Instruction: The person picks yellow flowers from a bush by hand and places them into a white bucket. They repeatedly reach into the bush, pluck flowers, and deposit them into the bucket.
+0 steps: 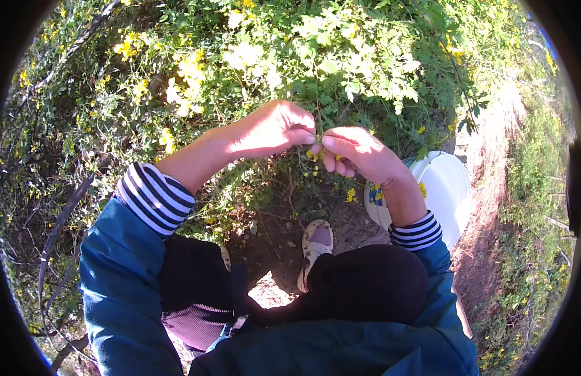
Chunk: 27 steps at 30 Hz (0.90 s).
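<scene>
My left hand (273, 130) is closed in a pinch on a thin green plant stem, its thumb tip and fingertips meeting. Right beside it, almost touching, my right hand (363, 154) has thumb and fingers pressed together around the flowering tip of a stem. Small yellow flowers (312, 155) show just under the fingertips of both hands. More yellow blossoms (351, 195) hang below my right hand. The exact spot where the fingers grip is partly hidden by the thumbs.
A white bucket (446, 191) stands to the right, partly behind my right wrist. Dense leafy bushes (359, 53) with yellow flowers fill the far side. Bare dark branches (62, 229) rise at the left. A dirt path (488, 232) runs along the right, and my shoe (317, 245) rests on soil below.
</scene>
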Tool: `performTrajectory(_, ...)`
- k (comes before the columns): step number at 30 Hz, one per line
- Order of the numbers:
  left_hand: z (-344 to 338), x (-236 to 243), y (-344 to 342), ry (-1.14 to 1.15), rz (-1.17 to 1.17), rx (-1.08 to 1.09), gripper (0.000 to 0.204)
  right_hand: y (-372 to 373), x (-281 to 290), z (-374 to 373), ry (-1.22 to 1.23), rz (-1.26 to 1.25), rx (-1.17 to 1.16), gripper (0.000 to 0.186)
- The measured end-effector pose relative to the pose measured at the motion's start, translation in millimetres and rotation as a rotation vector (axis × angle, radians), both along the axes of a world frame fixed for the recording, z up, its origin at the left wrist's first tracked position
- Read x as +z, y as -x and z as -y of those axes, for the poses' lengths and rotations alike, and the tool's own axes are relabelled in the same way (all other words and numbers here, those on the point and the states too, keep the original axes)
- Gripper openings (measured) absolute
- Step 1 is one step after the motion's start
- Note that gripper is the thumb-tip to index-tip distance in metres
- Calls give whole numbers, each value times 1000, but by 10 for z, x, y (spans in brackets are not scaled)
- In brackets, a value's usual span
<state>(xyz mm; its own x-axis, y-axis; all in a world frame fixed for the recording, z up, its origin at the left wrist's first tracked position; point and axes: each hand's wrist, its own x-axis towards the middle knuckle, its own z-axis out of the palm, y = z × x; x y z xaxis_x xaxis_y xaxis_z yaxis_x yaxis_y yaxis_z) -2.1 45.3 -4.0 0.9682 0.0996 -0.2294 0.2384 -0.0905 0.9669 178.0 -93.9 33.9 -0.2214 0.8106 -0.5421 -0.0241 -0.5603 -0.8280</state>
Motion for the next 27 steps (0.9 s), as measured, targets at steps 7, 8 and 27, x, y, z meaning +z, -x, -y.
performTrajectory(7,-105,252,11,-253,351,73,9,338,300,-65,-530,444,19,20)
performTrajectory(8,-128,281,0,-256,379,80,9,324,333,-74,-402,463,-4,19)
performTrajectory(27,-367,593,377,-198,140,156,7,91,456,148,23,-35,-65,29)
